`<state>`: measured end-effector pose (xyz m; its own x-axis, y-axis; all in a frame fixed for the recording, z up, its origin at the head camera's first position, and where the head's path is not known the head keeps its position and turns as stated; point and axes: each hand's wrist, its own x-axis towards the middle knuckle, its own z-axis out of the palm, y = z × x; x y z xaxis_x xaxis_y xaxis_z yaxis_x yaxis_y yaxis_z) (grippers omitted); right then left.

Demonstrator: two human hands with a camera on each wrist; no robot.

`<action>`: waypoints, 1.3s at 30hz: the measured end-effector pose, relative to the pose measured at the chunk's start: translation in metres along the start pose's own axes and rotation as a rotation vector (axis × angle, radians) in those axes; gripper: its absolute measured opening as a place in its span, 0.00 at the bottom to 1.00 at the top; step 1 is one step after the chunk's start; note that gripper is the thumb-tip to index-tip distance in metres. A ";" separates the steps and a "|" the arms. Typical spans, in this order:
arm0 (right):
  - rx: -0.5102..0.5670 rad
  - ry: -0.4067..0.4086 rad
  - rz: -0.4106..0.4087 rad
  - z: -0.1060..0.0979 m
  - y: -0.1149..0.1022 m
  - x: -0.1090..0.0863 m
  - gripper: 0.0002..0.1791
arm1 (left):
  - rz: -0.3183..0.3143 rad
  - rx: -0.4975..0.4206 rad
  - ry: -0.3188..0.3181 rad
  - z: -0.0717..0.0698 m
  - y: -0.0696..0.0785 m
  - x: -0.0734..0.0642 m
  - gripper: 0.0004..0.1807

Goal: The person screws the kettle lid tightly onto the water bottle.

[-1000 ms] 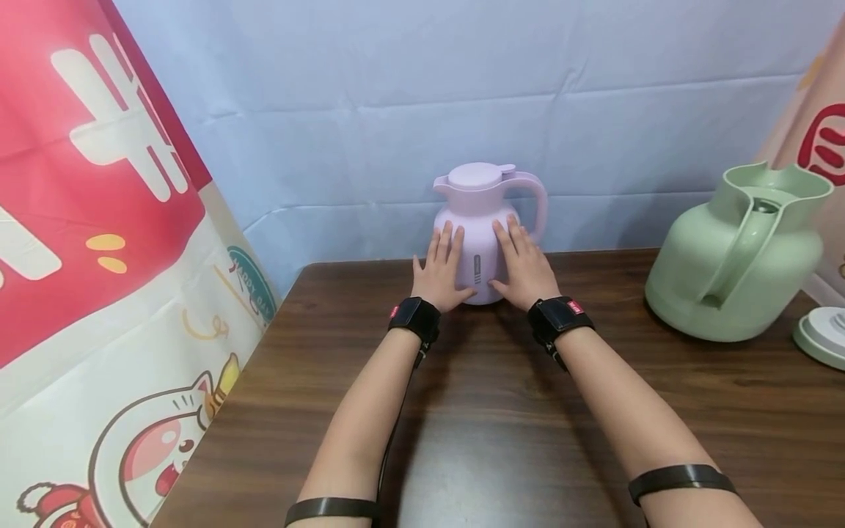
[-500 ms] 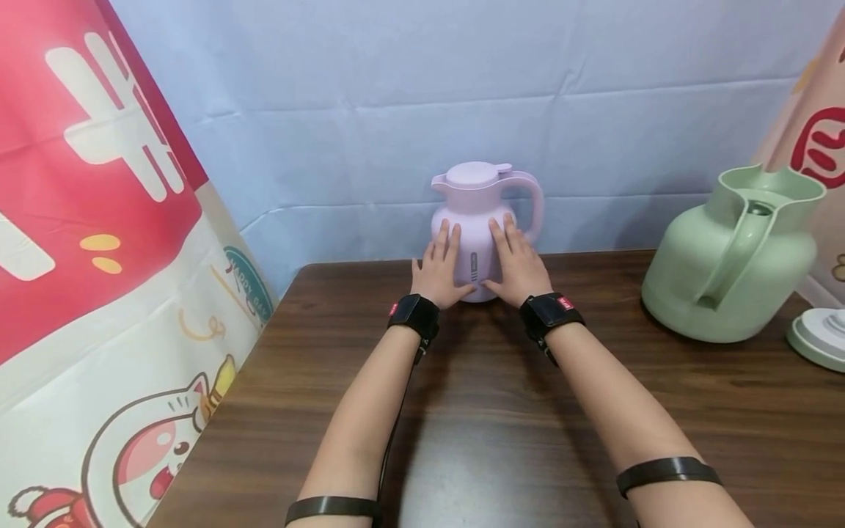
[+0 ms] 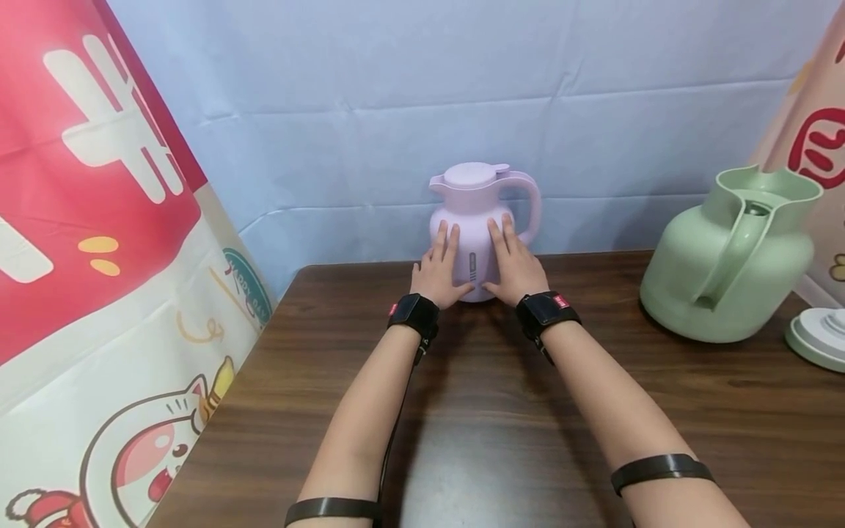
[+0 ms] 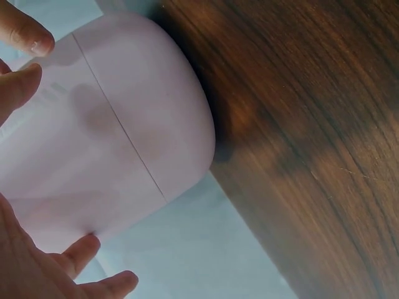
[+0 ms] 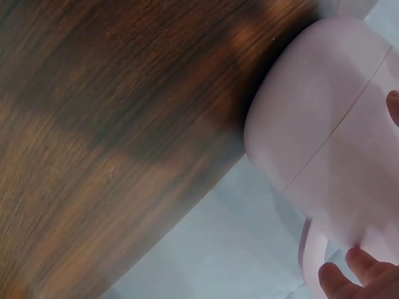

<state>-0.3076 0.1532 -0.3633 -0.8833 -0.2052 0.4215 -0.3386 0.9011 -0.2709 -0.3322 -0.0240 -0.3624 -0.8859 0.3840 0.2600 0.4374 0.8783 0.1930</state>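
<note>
A lilac thermos jug [image 3: 475, 202] with a spout, round lid and loop handle stands upright at the table's back edge. My left hand [image 3: 436, 277] lies along its left side, fingers extended and spread, thumb toward the front. On the opposite side my right hand [image 3: 520, 273] rests likewise, its thumb reaching inward below the dark label. In the left wrist view, fingertips [image 4: 87, 246] touch the smooth body of the jug [image 4: 143, 106]. The right wrist view has fingertips [image 5: 358, 256] against the body near the handle [image 5: 312, 249].
A larger green jug [image 3: 733, 271] with its top off stands on the right of the brown wooden table [image 3: 330, 396]. Its lid [image 3: 818, 337] lies beside it at the right edge. A pale blue cloth [image 3: 370, 161] hangs close behind the table; a printed cloth [image 3: 119, 293] hangs at left.
The right forearm has shifted slightly inward, to the left. Both hands keep their places on the lilac jug's sides, and the head view has drifted a little.
</note>
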 end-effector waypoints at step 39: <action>0.194 0.052 0.116 -0.083 0.010 -0.096 0.46 | -0.063 -0.035 -0.018 0.002 0.007 0.002 0.62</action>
<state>-0.1994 0.2137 -0.3345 -0.9038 -0.0800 0.4203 -0.2962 0.8260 -0.4796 -0.3312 -0.0163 -0.3621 -0.9145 0.3332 0.2294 0.3852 0.8905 0.2420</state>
